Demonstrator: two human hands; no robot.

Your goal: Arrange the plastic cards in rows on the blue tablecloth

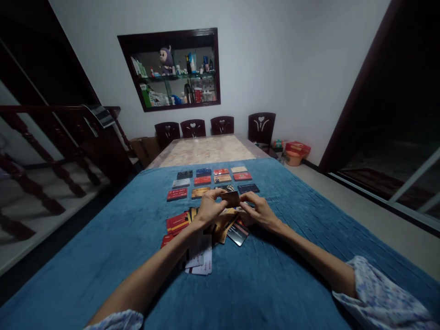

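A dark brown-gold card (231,199) is held up between my two hands, over a loose heap of cards. My left hand (210,208) pinches its left end with thumb and fingers. At its right end, my right hand (257,210) has its thumb and fingertips closed on the card's edge. Below lie fanned gold cards (222,230), a black card (238,233), red cards (177,223) and white cards (202,261); my left hand and forearm hide part of them. Beyond my hands, small card stacks stand in rows, among them a red stack (177,194) and a dark blue stack (248,188).
A blue cloth (113,233) covers the near part of the table, and its bare marble-like top (213,150) shows at the far end. Several dark wooden chairs (261,127) stand at the back. A wooden railing (51,169) is on the left, an orange bucket (293,158) on the right.
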